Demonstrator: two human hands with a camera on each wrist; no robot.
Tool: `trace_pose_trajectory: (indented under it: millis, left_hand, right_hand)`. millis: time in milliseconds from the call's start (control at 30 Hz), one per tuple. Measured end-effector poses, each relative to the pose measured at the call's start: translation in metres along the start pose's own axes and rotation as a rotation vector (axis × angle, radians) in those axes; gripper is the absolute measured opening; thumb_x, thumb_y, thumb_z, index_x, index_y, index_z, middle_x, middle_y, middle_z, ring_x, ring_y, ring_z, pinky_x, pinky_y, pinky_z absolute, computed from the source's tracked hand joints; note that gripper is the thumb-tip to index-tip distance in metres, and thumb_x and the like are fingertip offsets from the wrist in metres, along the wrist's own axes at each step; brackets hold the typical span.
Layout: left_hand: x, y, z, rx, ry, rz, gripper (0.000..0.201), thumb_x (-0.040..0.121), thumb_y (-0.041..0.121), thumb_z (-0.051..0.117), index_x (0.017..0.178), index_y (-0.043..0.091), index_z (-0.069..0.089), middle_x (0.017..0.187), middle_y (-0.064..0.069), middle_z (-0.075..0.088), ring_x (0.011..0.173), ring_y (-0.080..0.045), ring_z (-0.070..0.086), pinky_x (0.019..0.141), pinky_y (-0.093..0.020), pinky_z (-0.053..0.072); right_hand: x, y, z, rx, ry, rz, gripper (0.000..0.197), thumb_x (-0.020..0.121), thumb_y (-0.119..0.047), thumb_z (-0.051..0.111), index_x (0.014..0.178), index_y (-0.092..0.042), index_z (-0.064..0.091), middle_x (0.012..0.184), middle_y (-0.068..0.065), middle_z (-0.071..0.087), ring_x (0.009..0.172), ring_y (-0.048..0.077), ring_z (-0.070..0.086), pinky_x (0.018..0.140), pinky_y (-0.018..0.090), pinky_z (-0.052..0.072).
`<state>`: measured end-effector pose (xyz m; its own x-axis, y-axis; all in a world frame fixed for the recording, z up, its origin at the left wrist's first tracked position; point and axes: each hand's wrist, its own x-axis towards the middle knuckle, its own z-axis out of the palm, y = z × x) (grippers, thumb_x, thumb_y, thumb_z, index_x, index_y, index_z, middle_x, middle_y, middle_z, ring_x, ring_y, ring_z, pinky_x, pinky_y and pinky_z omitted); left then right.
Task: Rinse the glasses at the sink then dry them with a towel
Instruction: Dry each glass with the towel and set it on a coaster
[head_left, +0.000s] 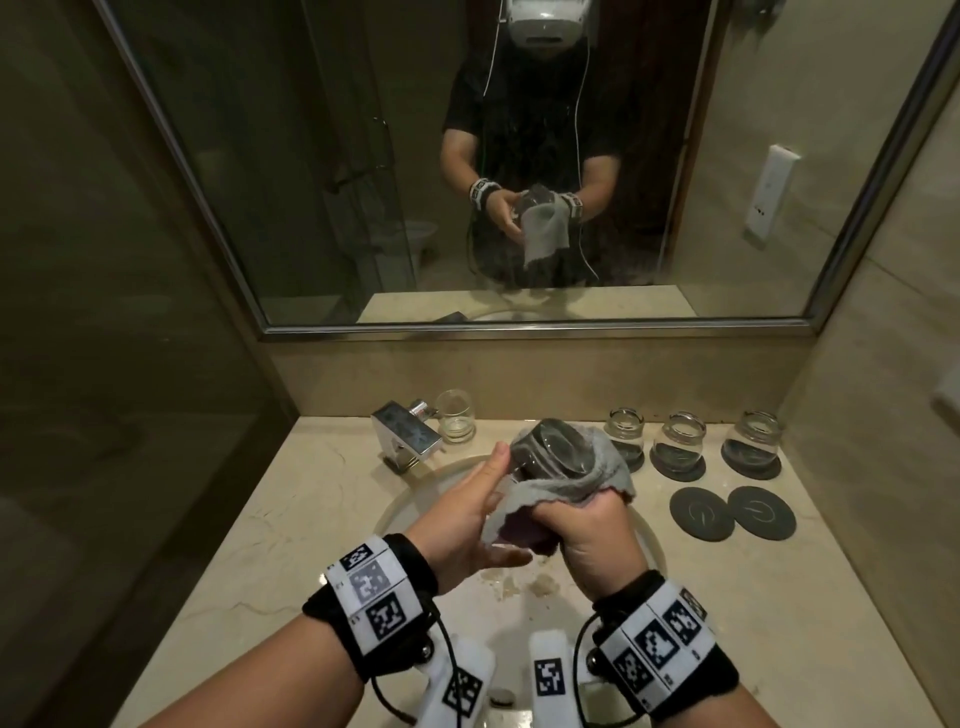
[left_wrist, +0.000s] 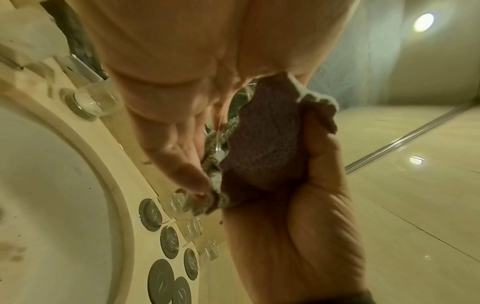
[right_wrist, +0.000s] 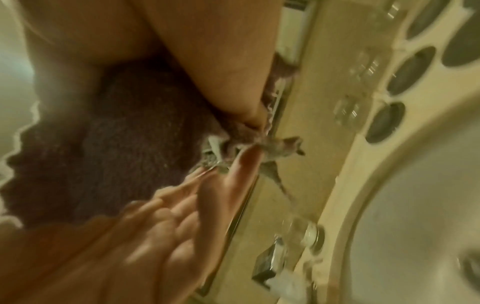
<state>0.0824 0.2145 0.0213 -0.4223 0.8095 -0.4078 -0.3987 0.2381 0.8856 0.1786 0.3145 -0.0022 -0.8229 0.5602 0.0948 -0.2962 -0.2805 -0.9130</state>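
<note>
Over the sink I hold a clear glass (head_left: 558, 452) on its side, mouth facing away, wrapped in a grey towel (head_left: 608, 470). My right hand (head_left: 582, 525) grips the bunched towel around the glass's base. My left hand (head_left: 467, 506) lies flat against the left side of the glass, thumb straight along it. In the left wrist view its fingers (left_wrist: 176, 144) run straight down beside the towel (left_wrist: 265, 139). The right wrist view is blurred and shows the dark towel (right_wrist: 116, 144) between both hands. Three glasses (head_left: 680, 441) stand upside down on dark coasters at the right.
One upright glass (head_left: 455, 415) stands beside the chrome faucet (head_left: 405, 436) at the back. Two bare coasters (head_left: 701, 514) lie right of the sink rim (head_left: 395, 506). A large mirror (head_left: 311, 208) hangs behind the beige counter (head_left: 779, 597); walls close in on both sides.
</note>
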Motion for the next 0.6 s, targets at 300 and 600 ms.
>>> trace_pose_trajectory:
  millis: [300, 600]
  left_hand:
    - [0.000, 0.001, -0.005, -0.186, -0.027, 0.059, 0.053, 0.091, 0.056, 0.042, 0.126, 0.019, 0.057, 0.118, -0.018, 0.066, 0.092, -0.026, 0.069, 0.077, -0.044, 0.060]
    - [-0.002, 0.013, -0.011, 0.765, 0.278, 0.562, 0.052, 0.084, 0.074, 0.043, 0.119, 0.036, 0.042, 0.112, 0.006, 0.052, 0.088, 0.001, 0.055, 0.077, -0.020, 0.045]
  right_hand:
    - [0.000, -0.002, 0.004, -0.154, 0.021, -0.045, 0.042, 0.068, 0.019, 0.072, 0.096, -0.013, 0.069, 0.099, 0.003, 0.075, 0.096, 0.015, 0.070, 0.085, 0.025, 0.054]
    - [0.004, -0.002, 0.002, -0.012, 0.054, 0.161, 0.017, 0.070, -0.018, 0.073, 0.086, -0.014, 0.077, 0.094, 0.018, 0.073, 0.086, 0.039, 0.067, 0.081, 0.046, 0.051]
